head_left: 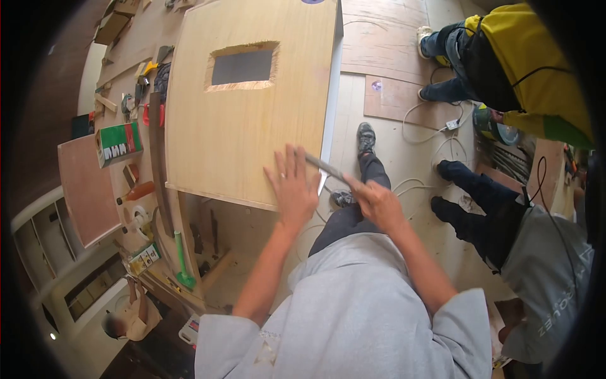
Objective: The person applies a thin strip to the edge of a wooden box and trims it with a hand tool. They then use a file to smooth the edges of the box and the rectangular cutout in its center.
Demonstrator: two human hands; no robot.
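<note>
one plywood panel (240, 126) lies tilted over the table (142, 31), with its near right corner in front of the person. it has one rectangular cutout (242, 67) with rough edges near its far end.

two hands are at that corner. the left hand (293, 186) lies flat on the panel face, its grip spread with the fingers fanned apart and nothing held. the right hand (377, 203) has its grip closed around the near end of one thin flat metal tool (325, 167), whose far end rests against the panel's right edge, just beside the left hand's fingers.

along the table's left strip sit one green box (118, 143), closed so its contents cannot be seen, one orange bottle (140, 191), one roll of tape (137, 218) and one green-handled tool (182, 256). smaller tools further up are too small to tell apart.

two other people are on the floor (391, 145) at the right: one in a yellow and black jacket (524, 57) and one in a grey shirt (543, 265). white cables (435, 136) loop between them.
</note>
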